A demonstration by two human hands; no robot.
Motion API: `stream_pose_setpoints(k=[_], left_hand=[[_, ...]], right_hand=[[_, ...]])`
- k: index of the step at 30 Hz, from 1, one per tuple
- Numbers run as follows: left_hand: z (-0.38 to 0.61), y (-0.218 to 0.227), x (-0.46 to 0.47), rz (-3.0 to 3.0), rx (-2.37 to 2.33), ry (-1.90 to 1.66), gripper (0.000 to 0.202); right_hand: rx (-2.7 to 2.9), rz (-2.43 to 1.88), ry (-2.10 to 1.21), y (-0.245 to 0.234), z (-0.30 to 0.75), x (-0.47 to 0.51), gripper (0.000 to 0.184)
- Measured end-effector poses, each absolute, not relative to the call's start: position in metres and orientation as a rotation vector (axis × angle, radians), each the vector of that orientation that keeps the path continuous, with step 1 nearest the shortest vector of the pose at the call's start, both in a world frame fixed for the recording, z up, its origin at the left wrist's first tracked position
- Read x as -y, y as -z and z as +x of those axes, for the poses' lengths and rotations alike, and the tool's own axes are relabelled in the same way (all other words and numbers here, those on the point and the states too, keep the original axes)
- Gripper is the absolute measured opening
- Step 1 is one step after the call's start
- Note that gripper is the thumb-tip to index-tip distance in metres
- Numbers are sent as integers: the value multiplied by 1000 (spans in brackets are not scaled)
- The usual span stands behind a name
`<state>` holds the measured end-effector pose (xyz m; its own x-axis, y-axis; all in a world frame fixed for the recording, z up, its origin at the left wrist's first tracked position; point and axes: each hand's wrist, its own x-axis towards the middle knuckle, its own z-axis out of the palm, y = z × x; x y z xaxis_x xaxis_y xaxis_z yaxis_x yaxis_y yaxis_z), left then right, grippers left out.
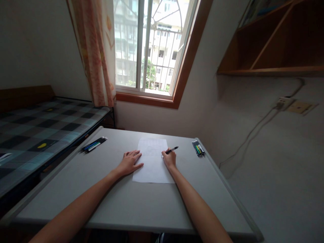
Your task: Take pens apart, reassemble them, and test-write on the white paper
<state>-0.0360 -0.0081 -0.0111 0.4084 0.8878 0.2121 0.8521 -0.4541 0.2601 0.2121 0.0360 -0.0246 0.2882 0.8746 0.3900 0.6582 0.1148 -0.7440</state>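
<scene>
A white sheet of paper [153,170] lies flat on the pale table [121,204], with faint writing across its upper half. My left hand [129,162] rests with fingers spread on the sheet's left edge. At the right side of the paper, my right hand [169,158] is closed around a black pen [172,150], whose upper end points up and to the right. The pen's tip, near the paper, is too small to make out clearly.
Several pens [94,145] lie in a group at the table's left edge, and several more pens [198,148] lie at the right edge. A bed [63,118] stands to the left. Beyond the table is a window [152,50]; a wooden shelf [265,71] hangs at right.
</scene>
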Motion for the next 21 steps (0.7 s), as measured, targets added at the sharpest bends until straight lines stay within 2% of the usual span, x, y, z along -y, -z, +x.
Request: stream_pose_setpoints(k=[21], left_hand=[[-36, 11, 8, 2558, -1575, -493, 56]], right_hand=[[1471, -1617, -215, 23, 211, -35, 12]])
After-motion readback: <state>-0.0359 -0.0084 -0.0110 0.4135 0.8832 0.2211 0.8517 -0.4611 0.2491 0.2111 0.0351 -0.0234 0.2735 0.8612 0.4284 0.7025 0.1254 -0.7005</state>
